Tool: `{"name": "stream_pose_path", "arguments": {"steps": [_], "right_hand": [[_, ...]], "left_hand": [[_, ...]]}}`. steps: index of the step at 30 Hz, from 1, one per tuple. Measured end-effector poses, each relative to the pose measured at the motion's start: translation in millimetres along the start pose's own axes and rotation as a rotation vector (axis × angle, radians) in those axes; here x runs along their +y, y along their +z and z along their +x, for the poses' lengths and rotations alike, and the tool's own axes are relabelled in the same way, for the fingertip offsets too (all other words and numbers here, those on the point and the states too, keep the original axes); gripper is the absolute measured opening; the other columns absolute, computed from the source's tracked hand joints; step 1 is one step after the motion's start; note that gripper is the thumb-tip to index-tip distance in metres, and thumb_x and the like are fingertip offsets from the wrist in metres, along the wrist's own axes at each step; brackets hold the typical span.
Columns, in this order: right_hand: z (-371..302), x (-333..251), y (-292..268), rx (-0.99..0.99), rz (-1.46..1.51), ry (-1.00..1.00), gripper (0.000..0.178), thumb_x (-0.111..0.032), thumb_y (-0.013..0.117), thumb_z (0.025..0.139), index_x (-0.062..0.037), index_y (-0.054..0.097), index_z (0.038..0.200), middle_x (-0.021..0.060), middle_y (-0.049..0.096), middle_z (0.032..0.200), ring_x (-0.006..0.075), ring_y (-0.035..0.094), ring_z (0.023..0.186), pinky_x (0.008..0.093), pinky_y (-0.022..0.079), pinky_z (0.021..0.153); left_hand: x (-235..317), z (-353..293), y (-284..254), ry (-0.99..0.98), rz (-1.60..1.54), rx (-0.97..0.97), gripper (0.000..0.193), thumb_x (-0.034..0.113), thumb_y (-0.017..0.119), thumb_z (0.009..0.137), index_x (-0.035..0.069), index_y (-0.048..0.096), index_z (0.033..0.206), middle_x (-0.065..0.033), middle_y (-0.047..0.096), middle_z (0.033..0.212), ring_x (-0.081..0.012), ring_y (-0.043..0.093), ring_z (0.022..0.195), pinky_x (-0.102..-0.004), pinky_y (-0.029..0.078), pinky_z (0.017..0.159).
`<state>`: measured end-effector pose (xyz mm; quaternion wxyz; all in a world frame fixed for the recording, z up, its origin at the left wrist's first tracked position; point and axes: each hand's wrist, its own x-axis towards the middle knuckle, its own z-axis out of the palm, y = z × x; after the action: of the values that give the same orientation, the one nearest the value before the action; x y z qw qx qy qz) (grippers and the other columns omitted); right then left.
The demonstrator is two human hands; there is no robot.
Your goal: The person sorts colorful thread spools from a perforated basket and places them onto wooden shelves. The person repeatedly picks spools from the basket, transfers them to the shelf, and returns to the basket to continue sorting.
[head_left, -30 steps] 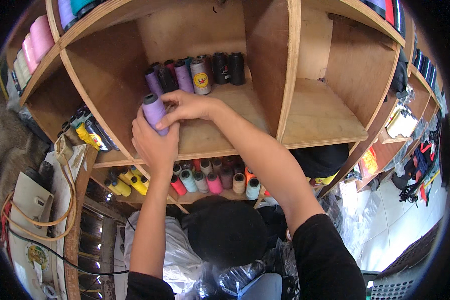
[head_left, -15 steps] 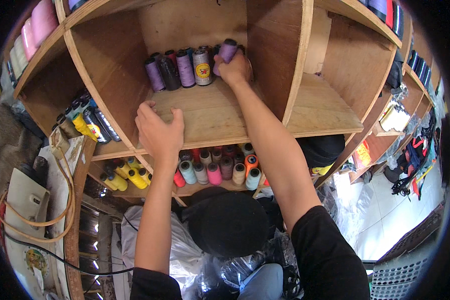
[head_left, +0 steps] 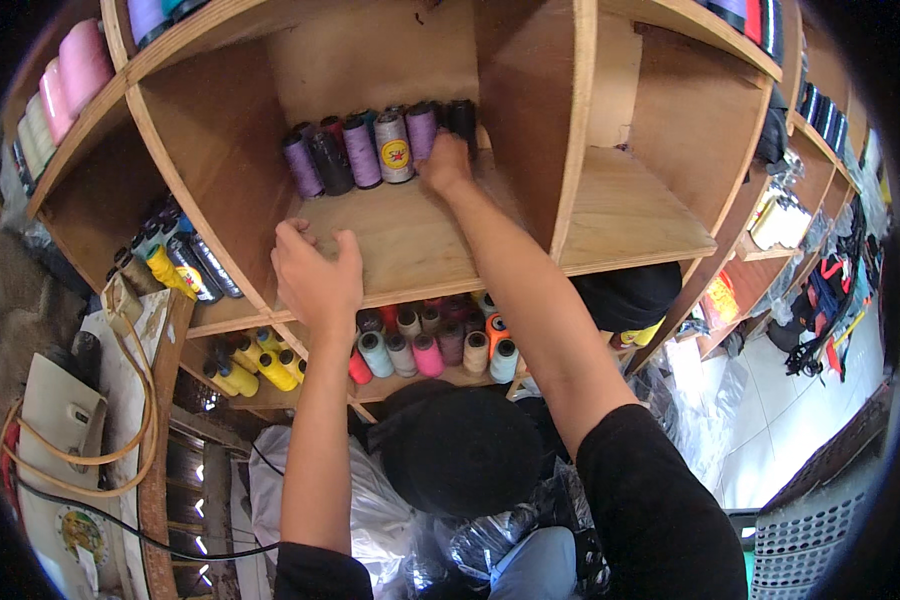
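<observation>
My right hand (head_left: 446, 166) reaches into the wooden shelf compartment, its fingers closed around the lower part of a purple thread spool (head_left: 421, 130). That spool stands upright at the right of a row, beside a grey spool (head_left: 394, 148) with a yellow label. Further left in the row are another purple spool (head_left: 362, 155), a black spool (head_left: 331, 163) and a leaning purple spool (head_left: 303, 166). A dark spool (head_left: 461, 122) stands to the right of my hand. My left hand (head_left: 316, 272) hovers at the compartment's front edge, open, thumb apart from the fingers, holding nothing.
Wooden dividers (head_left: 568, 150) wall the compartment. On the shelf below stand several coloured spools (head_left: 427, 355) and yellow spools (head_left: 275, 370). A black rounded bundle (head_left: 460, 450) lies beneath my arms. A cream machine (head_left: 60, 415) with looped cables stands at the left, a perforated grey panel (head_left: 805, 550) at the right.
My right hand has lowered the purple spool from a raised, tilted position to upright in the row. The dark spool to its right now shows. My left hand stays nearly still.
</observation>
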<state>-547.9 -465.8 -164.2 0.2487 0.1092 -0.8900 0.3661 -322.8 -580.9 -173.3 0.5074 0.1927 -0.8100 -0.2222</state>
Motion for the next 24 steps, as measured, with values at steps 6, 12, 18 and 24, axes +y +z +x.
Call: {"name": "stream_pose_path", "arguments": {"steps": [6, 12, 18, 24], "right_hand": [[-45.6, -38.1, -26.2, -0.132, 0.026, 0.022, 0.071, -0.023, 0.077, 0.077, 0.0104, 0.044, 0.13, 0.03, 0.049, 0.135, 0.039, 0.05, 0.127, 0.0418, 0.043, 0.107], [-133.9, -27.1, -88.2, 0.053, 0.11, -0.553, 0.045, 0.001, 0.065, 0.071, 0.0078, 0.05, 0.112, 0.0263, 0.05, 0.116, 0.0442, 0.05, 0.113, 0.0468, 0.046, 0.098], [-222.8, -20.9, -211.8, -0.118, -0.322, -1.346, 0.024, -0.021, 0.064, 0.075, -0.0035, 0.06, 0.091, 0.0135, 0.055, 0.1, 0.0281, 0.056, 0.1, 0.0379, 0.049, 0.081], [-318.2, -50.6, -324.0, -0.093, -0.498, -1.592, 0.026, -0.028, 0.055, 0.083, -0.0048, 0.066, 0.082, 0.0112, 0.06, 0.088, 0.0295, 0.061, 0.091, 0.0473, 0.052, 0.076]], "left_hand": [[-11.4, 3.2, 8.9, -0.028, 0.071, 0.044, 0.039, 0.031, 0.066, 0.08, 0.006, 0.055, 0.108, -0.0189, 0.065, 0.095, -0.0381, 0.064, 0.091, -0.0492, 0.049, 0.079], [-2.3, 2.8, 2.3, -0.057, 0.074, 0.02, 0.039, 0.038, 0.064, 0.082, 0.008, 0.058, 0.106, -0.0165, 0.068, 0.089, -0.0382, 0.066, 0.085, -0.0505, 0.05, 0.074], [-6.0, -0.7, 8.7, -0.039, 0.104, 0.048, 0.041, 0.044, 0.064, 0.083, 0.01, 0.061, 0.105, -0.0194, 0.071, 0.093, -0.0419, 0.067, 0.088, -0.053, 0.05, 0.074], [-20.4, 4.5, 13.2, -0.035, 0.121, -0.005, 0.045, 0.045, 0.066, 0.084, 0.007, 0.061, 0.108, -0.0227, 0.069, 0.098, -0.0433, 0.066, 0.092, -0.0527, 0.049, 0.076]]}}
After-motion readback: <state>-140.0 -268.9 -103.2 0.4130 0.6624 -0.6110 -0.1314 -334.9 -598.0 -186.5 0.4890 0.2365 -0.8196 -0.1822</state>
